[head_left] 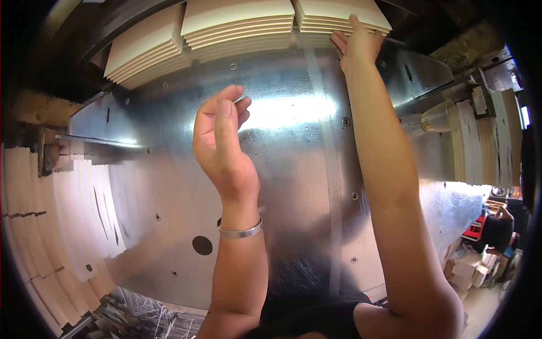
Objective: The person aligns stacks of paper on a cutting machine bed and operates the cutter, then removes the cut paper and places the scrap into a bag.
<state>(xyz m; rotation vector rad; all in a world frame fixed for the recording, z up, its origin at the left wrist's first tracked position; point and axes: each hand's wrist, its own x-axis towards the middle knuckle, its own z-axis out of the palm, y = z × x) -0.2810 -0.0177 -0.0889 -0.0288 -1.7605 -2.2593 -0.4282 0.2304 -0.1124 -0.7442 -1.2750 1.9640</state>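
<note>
The paper stack (333, 11) is at the right hand (359, 48), which touches its front edge; I can't tell if it grips. The left hand (226, 150) is empty, loosely curled, over the shiny bench (288, 186). The paper looks heavy together and slippery; pinch the front edge.

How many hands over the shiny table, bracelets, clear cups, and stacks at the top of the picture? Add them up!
Hands: 2 (left hand, right hand)
Bracelet: 1
Clear cup: 1
Stacks: 3 (left stack, middle stack, right stack)
Total: 7
</note>
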